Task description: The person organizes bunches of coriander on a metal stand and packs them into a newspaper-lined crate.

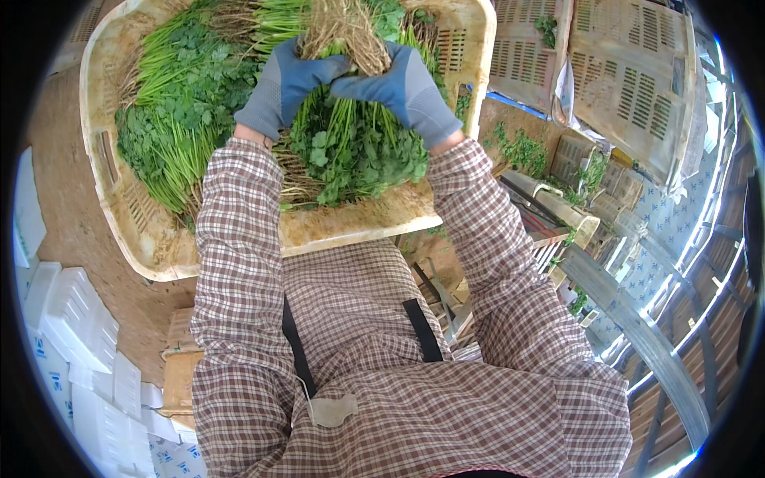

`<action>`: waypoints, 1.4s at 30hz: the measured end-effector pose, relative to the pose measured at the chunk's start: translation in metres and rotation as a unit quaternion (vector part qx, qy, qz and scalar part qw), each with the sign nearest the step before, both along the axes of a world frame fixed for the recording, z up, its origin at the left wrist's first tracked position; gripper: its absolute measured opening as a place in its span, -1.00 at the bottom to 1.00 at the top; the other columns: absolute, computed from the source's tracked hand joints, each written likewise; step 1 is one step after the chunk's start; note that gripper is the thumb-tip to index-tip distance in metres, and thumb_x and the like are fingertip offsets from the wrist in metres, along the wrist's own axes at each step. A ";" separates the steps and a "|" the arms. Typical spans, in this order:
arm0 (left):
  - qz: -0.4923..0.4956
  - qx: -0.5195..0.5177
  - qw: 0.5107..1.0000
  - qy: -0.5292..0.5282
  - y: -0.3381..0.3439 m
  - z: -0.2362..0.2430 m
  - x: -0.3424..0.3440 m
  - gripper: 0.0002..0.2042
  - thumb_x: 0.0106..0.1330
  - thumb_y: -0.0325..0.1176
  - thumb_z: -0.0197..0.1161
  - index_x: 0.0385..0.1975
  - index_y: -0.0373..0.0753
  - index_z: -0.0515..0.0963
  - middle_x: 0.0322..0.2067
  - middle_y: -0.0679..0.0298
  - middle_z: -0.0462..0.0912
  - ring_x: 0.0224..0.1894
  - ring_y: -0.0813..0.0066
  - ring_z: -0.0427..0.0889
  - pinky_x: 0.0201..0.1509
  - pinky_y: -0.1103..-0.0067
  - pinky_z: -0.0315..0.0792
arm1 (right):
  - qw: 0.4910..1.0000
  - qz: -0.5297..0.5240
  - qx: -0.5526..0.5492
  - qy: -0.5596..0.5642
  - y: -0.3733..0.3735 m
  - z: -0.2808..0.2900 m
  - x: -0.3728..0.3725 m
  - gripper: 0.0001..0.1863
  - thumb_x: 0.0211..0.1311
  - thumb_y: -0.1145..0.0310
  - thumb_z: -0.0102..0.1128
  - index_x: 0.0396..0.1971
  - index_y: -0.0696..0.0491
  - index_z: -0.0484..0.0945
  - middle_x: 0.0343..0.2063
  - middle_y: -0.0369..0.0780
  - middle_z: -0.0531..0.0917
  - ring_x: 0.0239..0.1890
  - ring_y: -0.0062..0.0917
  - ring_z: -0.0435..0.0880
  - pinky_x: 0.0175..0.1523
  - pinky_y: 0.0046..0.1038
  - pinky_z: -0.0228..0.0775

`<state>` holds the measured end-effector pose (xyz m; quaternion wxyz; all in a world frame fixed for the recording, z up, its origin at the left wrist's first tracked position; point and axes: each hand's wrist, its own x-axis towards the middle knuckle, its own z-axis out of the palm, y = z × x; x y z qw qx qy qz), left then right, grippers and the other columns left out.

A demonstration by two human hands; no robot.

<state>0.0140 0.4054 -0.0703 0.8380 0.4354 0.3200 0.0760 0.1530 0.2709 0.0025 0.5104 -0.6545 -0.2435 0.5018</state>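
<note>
My left hand (pixel 306 82) and my right hand (pixel 392 86), both in blue and grey gloves, are closed around one bunch of coriander-like greens (pixel 343 36). Its pale brown, stringy roots point away from me, above my fingers. Below my gloves, green stems and leaves (pixel 351 147) show; I cannot tell where the held bunch ends and those beneath begin. All this is over a large cream plastic crate (pixel 358 231), stained brown along its rim. More bunches (pixel 179 147) lie inside at the left, with bright green stems and dark leaves.
White foam boxes (pixel 76 319) are stacked at the lower left, near a brown cardboard box (pixel 180 382). Slotted plastic crates (pixel 625 80) stand at the upper right. Loose greens (pixel 518 150) lie beside the crate. A grey metal beam (pixel 637 331) runs along the right.
</note>
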 end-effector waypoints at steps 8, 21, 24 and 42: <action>-0.119 0.087 0.989 -0.018 0.024 0.021 -0.018 -0.37 0.35 -0.19 0.26 0.27 -0.50 0.26 0.12 -0.14 0.51 0.19 0.12 0.53 0.28 0.35 0.52 | 0.984 -0.137 -0.041 -0.110 -0.035 0.033 0.031 -0.64 0.17 0.32 0.43 -0.10 0.22 0.65 -0.26 -0.09 0.76 -0.28 -0.52 0.73 -0.09 -0.48 0.61; -0.225 0.056 0.973 -0.007 0.000 0.045 0.027 -0.26 0.18 -0.47 0.47 0.29 -0.57 0.18 0.06 -0.11 0.56 0.07 0.23 0.63 0.12 0.48 0.63 | 0.996 -0.083 -0.005 -0.014 -0.023 0.010 0.021 -0.49 0.13 0.17 0.50 -0.05 0.23 0.64 -0.24 -0.11 0.77 -0.23 -0.53 0.74 -0.05 -0.41 0.63; -0.197 0.062 0.978 0.038 -0.010 0.055 0.015 -0.28 0.17 -0.38 0.49 0.27 -0.54 0.26 0.01 0.00 0.64 0.06 0.27 0.65 0.16 0.42 0.59 | 0.977 0.037 -0.118 -0.172 -0.027 0.021 0.030 -0.57 0.13 0.31 0.49 -0.08 0.27 0.66 -0.25 -0.10 0.77 -0.08 -0.48 0.75 0.06 -0.45 0.65; -0.119 0.082 0.987 0.066 -0.012 0.008 0.019 -0.24 0.21 -0.37 0.48 0.26 -0.70 0.20 -0.14 -0.14 0.66 -0.17 0.29 0.73 -0.13 0.61 0.65 | 0.980 0.085 -0.036 -0.174 -0.035 0.031 0.030 -0.56 0.25 0.39 0.38 0.06 0.27 0.53 -0.14 -0.09 0.74 -0.07 -0.49 0.73 0.06 -0.50 0.66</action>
